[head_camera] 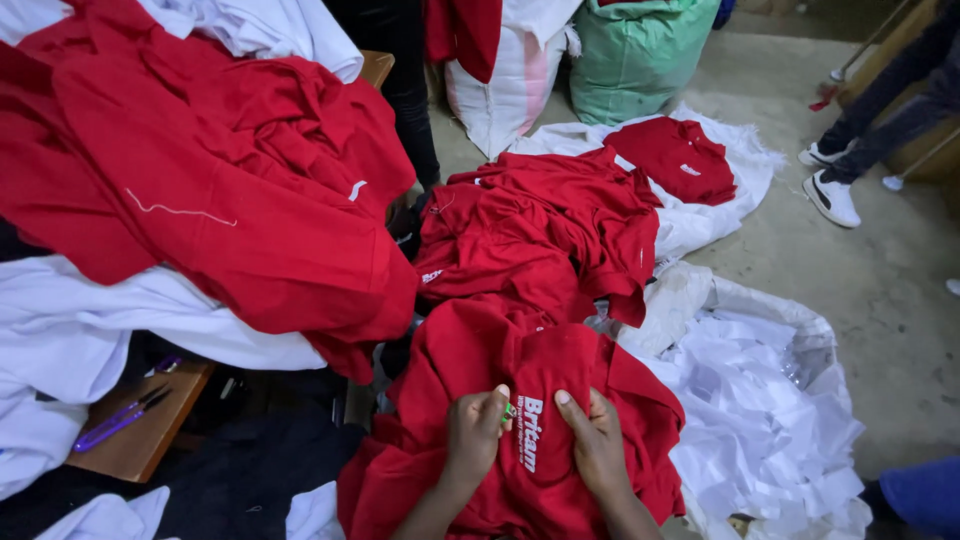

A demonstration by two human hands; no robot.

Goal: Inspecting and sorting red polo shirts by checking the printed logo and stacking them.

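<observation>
A red shirt (470, 360) with white printed lettering lies across my lap at the bottom centre. My left hand (475, 430) pinches the cloth beside the lettering, and a small green thing shows at its fingertips. My right hand (598, 440) presses flat on the same shirt just right of the lettering, thumb up. Both hands hold the fabric taut between them.
More red shirts (540, 230) are heaped on the floor ahead, and a big red pile (220, 170) covers a wooden table (140, 440) at left with white garments (90, 330) and a purple pen (120, 420). White plastic bags (760, 420) lie right. Full sacks (630, 55) stand behind. Another person's legs and white shoes (832, 195) are at upper right.
</observation>
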